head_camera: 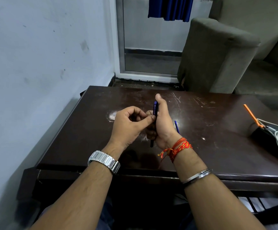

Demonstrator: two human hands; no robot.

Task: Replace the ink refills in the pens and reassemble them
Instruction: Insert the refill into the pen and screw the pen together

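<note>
A dark blue pen (155, 110) with white lettering stands nearly upright above the middle of the dark wooden table (209, 146). My right hand (164, 123) is wrapped around its barrel, thumb raised beside the top end. The pen's lower tip pokes out under my palm. My left hand (130, 125) is curled beside it, thumb and forefinger pinching the pen's middle. A thin blue refill (176, 127) lies on the table just right of my right hand, partly hidden by my wrist.
A black box (267, 140) with white cables and an orange stick (251, 115) sits at the table's right edge. A white wall runs along the left. A grey sofa (217, 55) stands beyond the table's far right, a glass door behind.
</note>
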